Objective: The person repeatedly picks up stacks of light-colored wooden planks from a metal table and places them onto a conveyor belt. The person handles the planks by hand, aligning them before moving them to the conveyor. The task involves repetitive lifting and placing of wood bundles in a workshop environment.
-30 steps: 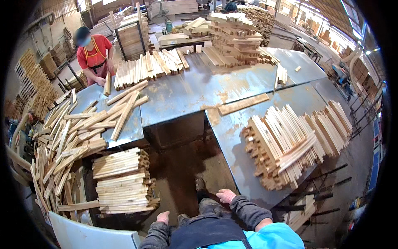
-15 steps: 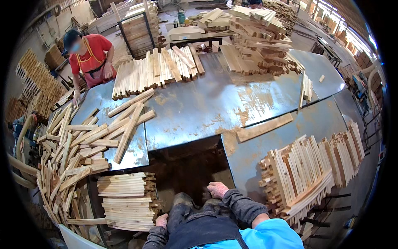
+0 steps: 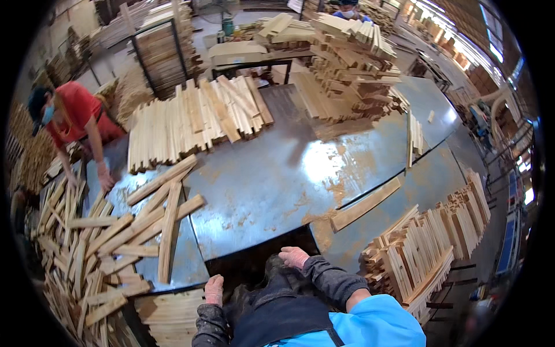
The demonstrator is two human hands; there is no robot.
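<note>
My left hand (image 3: 214, 289), in a pale pink work glove, is loosely closed with nothing showing in it. It is beside the stack of light wood strips (image 3: 170, 315) at the lower left, near the notch in the metal table. My right hand (image 3: 293, 257), gloved the same way, is over the dark notch (image 3: 245, 263) close to my knee. Its fingers point left, slightly bent and a little apart, and hold nothing visible. To its right a single wooden board (image 3: 366, 203) lies on the metal table (image 3: 260, 191).
Loose wood strips (image 3: 110, 254) lie in a jumble on the left. A row of strips (image 3: 193, 118) and a tall pile (image 3: 352, 69) stand at the back, stacked strips (image 3: 413, 251) at the right. A co-worker in red (image 3: 78, 115) leans over the table's left end.
My view has shifted forward. My left hand has come up from beside the stack toward the table edge. The co-worker has bent down, a hand reaching toward the loose strips.
</note>
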